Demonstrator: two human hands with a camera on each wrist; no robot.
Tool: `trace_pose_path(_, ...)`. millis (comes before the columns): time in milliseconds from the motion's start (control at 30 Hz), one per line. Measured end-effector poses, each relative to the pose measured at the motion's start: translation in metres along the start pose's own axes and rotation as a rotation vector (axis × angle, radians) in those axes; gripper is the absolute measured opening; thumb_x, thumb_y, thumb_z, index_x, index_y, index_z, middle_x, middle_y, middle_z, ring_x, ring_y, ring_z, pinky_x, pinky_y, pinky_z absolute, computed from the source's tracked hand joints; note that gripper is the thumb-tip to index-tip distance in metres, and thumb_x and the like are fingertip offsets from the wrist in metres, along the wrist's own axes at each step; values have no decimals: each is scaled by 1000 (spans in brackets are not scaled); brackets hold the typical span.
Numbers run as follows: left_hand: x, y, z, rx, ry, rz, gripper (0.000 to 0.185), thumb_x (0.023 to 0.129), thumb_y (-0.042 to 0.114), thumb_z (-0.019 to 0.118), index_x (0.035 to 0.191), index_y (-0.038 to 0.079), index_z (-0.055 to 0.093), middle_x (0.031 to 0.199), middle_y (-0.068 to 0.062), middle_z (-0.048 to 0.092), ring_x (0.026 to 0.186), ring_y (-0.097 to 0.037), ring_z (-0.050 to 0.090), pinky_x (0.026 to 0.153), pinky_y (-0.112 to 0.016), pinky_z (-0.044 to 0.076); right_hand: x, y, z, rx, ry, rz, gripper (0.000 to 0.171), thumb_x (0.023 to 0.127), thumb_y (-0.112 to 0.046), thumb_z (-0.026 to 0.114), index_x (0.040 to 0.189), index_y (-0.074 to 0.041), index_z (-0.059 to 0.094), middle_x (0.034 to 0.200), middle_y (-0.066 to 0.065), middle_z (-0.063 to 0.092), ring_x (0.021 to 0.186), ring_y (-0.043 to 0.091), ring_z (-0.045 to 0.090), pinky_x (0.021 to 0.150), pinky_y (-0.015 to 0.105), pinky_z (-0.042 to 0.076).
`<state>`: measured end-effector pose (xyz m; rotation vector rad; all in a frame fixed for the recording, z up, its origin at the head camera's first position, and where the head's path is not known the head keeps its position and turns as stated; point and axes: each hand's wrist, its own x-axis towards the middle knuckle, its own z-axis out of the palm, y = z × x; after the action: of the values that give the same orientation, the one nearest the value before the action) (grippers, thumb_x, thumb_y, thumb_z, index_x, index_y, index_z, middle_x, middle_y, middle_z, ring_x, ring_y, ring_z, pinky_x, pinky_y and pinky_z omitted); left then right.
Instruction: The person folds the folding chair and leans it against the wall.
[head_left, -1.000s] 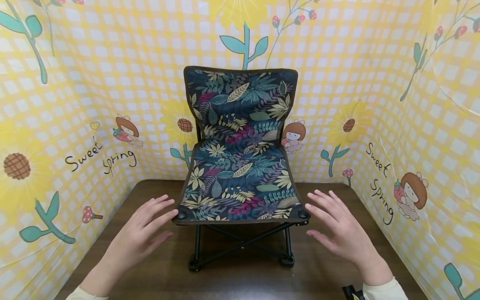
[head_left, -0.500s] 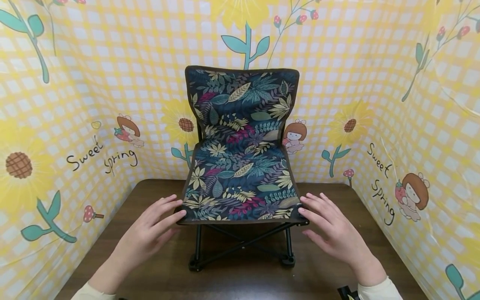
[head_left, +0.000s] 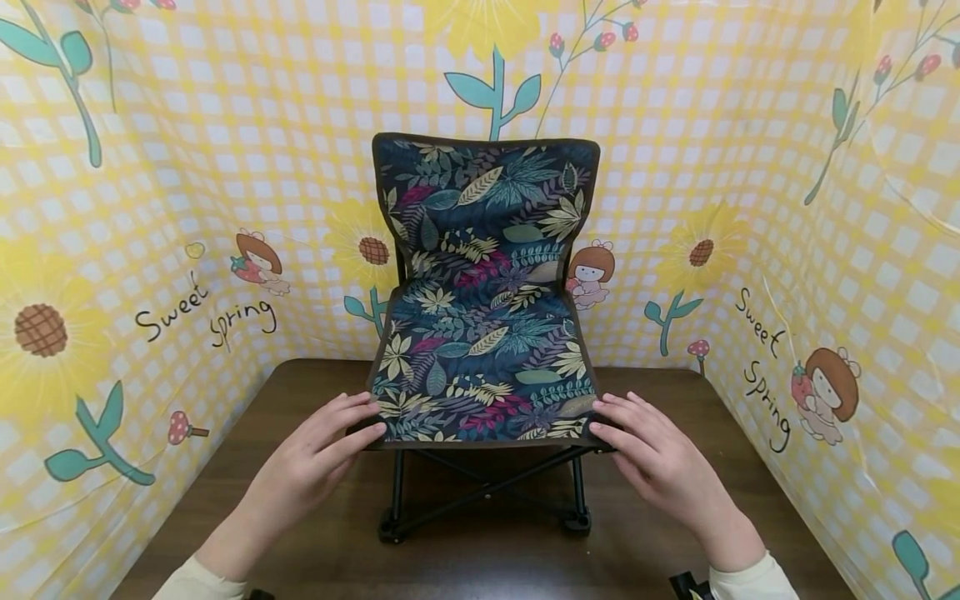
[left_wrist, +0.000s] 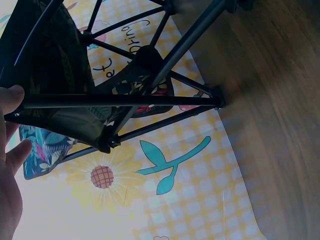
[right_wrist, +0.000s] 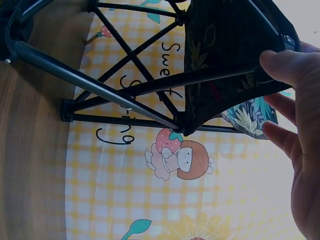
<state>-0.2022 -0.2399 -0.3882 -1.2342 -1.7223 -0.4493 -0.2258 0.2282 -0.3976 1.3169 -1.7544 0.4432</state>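
Head view, left hand (head_left: 303, 458): pinching the front corner of the little fabric chair (head_left: 483, 325) on its own side, fingers lying on top and a bit apart; the left wrist cam is showing the left thumb (left_wrist: 11, 99) touching the underside by the tube end.
Right hand (head_left: 663, 462): pretty much mirroring that, gripping the other front corner, right thumb (right_wrist: 282, 65) sitting underneath. Neither hand is spreading wide, thumb and fingers are just straddling the edge.
Best hold: imo they're already using it, those corners, since the frame seems to be backing the cloth there.
Seat fabric (head_left: 480, 367): leafy print, looking soft, probably giving under a push, so mid-seat isn't making a great handle.
Legs (right_wrist: 100, 89): slim black tubes, crossing, looking stiff and maybe slick; joints could be pinching careless fingers.
Weight: I'm betting it's running light for its bulk, nothing's looking fragile.
Whereabouts: chair's standing upright on the brown table (head_left: 450, 567), seat facing the person.
Backdrop: yellow checked cloth (head_left: 675, 125) hanging behind and on both sides.
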Motion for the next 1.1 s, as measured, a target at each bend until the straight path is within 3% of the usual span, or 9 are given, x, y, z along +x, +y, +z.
trace_pose_path(300, 3, 1, 3, -26, 13, 30, 28, 108, 8, 50, 116, -2, 74, 116, -26, 70, 111, -41, 66, 115, -40, 43, 4, -2, 1, -13, 28, -34, 28, 107, -12, 51, 117, 0, 74, 122, 24, 70, 111, 43, 67, 113, 45, 45)
trace_pose_path(1100, 2, 3, 6, 10, 6, 57, 30, 109, 5, 47, 116, 1, 75, 116, -23, 72, 107, -44, 67, 113, -45, 46, 10, -8, 7, -35, 70, -71, 27, 107, -7, 51, 115, 1, 75, 117, 23, 72, 108, 42, 69, 108, 44, 49)
